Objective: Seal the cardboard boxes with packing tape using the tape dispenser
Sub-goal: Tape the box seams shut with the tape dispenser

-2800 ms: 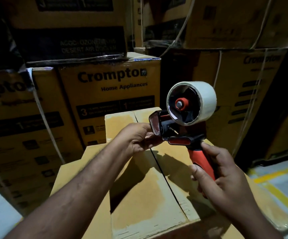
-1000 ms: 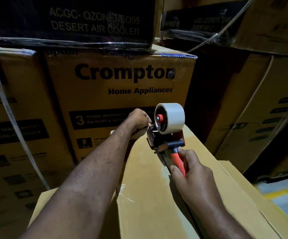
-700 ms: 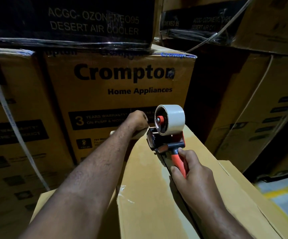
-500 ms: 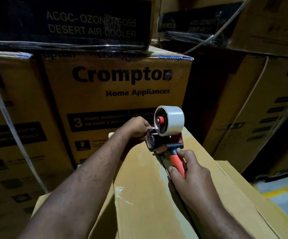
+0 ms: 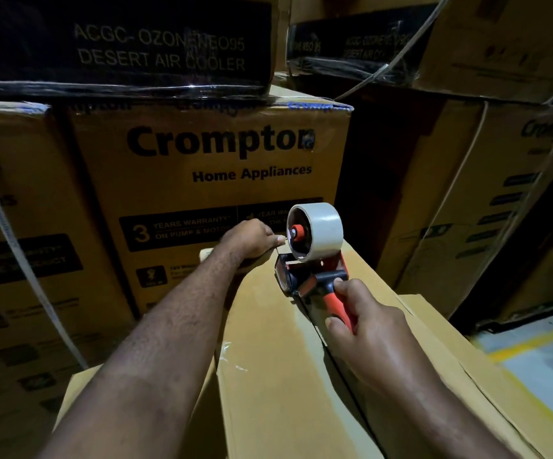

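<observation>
Nearest you: the box (image 5: 268,376) top, its centre seam (image 5: 344,366) dark and bare, with no strip on it that shows. Your right hand (image 5: 368,323) wraps the orange handle of the tape dispenser (image 5: 311,276), whose head sits on the seam near the far edge. The roll (image 5: 321,230) looks fairly full. Beyond it, your left hand (image 5: 252,240) curls over the box's far edge; whether it pins the tape end, can't tell. Reckon the strip is only being anchored, with the full pull back along the seam left to do. Behind: stacked printed cartons (image 5: 219,170).

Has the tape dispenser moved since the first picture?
Yes. The tape dispenser came down and forward, from the air above the box to its far end.
</observation>
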`<state>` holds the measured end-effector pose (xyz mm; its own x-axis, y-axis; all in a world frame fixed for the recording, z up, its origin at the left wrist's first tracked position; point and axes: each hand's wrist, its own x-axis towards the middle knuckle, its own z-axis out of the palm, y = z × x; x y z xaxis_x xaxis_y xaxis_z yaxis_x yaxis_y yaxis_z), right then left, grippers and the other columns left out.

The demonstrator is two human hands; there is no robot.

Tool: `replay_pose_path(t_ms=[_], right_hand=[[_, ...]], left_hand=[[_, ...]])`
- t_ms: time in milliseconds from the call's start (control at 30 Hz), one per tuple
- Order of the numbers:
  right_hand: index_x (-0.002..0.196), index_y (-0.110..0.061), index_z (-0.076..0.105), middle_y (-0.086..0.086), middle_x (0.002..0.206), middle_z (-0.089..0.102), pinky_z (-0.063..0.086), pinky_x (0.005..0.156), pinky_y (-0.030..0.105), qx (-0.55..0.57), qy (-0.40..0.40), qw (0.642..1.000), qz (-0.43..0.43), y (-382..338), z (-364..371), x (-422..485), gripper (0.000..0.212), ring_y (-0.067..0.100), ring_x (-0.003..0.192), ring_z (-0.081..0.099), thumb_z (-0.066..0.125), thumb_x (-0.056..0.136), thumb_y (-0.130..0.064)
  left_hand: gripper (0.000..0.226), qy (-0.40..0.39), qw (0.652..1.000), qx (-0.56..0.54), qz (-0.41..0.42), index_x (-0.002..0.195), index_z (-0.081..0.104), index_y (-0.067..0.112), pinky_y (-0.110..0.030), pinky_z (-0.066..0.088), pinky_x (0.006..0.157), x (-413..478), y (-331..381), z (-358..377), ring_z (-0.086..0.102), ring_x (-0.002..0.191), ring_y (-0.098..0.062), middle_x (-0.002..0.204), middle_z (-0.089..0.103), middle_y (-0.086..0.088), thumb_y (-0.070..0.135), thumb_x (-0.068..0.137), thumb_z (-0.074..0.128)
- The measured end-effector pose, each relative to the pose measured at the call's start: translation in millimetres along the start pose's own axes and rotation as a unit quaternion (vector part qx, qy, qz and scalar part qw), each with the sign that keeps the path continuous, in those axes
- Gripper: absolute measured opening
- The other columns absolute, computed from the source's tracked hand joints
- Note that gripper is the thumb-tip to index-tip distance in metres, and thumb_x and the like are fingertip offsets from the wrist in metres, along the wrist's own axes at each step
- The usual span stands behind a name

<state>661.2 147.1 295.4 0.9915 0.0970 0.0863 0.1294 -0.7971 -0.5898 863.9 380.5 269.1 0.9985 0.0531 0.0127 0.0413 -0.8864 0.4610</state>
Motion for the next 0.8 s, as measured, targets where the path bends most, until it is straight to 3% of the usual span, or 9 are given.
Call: replay_pose_path(t_ms=[67,333,467,533,600,667,700,800], right_hand=[[0.13,-0.047,0.034,0.001,0.109,0.064,0.055,0.07,0.033,-0.008,-0.003,1.0,0.004,-2,-1,-6,0.043,0.017,0.084,0.062,0.056,0.095,-0.038],[0.13,-0.055,0.028,-0.007,0.106,0.057,0.041,0.062,0.013,-0.003,-0.03,0.999,0.038,8,-18,-47,0.045,0.008,0.084,0.057,0.055,0.095,-0.047],[0.128,-0.056,0.029,-0.011,0.103,0.062,0.038,0.063,0.008,-0.001,-0.035,0.998,0.048,15,-25,-72,0.046,0.004,0.079,0.056,0.058,0.093,-0.049],[0.129,-0.055,0.03,-0.011,0.101,0.063,0.039,0.061,0.008,-0.003,-0.03,0.998,0.05,17,-25,-79,0.046,0.002,0.077,0.056,0.057,0.093,-0.048],[0.13,-0.054,0.029,-0.011,0.1,0.061,0.039,0.06,0.009,-0.006,-0.026,0.998,0.049,17,-23,-82,0.045,0.002,0.077,0.055,0.056,0.094,-0.048],[0.129,-0.055,0.029,-0.01,0.099,0.06,0.043,0.064,0.015,-0.002,-0.02,0.999,0.05,15,-21,-84,0.044,0.005,0.08,0.056,0.055,0.094,-0.047],[0.129,-0.054,0.029,-0.01,0.099,0.059,0.045,0.067,0.018,0.0,-0.018,0.999,0.048,14,-20,-85,0.044,0.007,0.081,0.057,0.055,0.094,-0.047],[0.129,-0.054,0.031,-0.007,0.103,0.062,0.051,0.073,0.026,0.001,-0.007,0.999,0.043,15,-20,-88,0.043,0.011,0.084,0.059,0.056,0.094,-0.046]], left_hand=[[0.035,0.013,1.0,0.02,-0.001,0.09,0.076,0.028,-0.038,0.057,0.08,-3,0,0,0.065,0.082,-0.012,0.082,0.071,0.009,0.058,0.095,0.057],[0.04,0.034,0.998,0.051,-0.003,0.093,0.074,0.028,-0.033,0.055,0.073,-10,5,4,0.062,0.08,-0.012,0.084,0.069,0.009,0.062,0.096,0.053],[0.041,0.044,0.997,0.056,-0.008,0.102,0.074,0.028,-0.041,0.055,0.085,-13,7,7,0.063,0.088,-0.016,0.091,0.069,0.007,0.062,0.098,0.049],[0.042,0.04,0.996,0.079,-0.015,0.107,0.072,0.028,-0.056,0.041,0.104,-17,12,9,0.063,0.105,-0.023,0.103,0.07,0.003,0.06,0.1,0.045],[0.043,0.037,0.989,0.142,0.0,0.124,0.067,0.026,-0.071,0.018,0.114,-25,17,11,0.05,0.132,-0.03,0.134,0.062,-0.004,0.053,0.104,0.04],[0.048,0.025,0.979,0.194,0.052,0.149,0.046,0.025,-0.075,0.002,0.114,-38,23,13,0.017,0.153,-0.033,0.165,0.026,-0.004,0.046,0.106,0.039],[0.052,0.0,0.976,0.2,0.09,0.155,0.035,0.025,-0.074,-0.003,0.114,-47,26,16,0.004,0.155,-0.031,0.169,0.012,-0.002,0.044,0.106,0.039],[0.054,-0.115,0.959,0.197,0.169,0.158,0.028,0.026,-0.071,-0.011,0.114,-74,30,30,-0.006,0.156,-0.025,0.17,0.004,0.002,0.044,0.107,0.033]])
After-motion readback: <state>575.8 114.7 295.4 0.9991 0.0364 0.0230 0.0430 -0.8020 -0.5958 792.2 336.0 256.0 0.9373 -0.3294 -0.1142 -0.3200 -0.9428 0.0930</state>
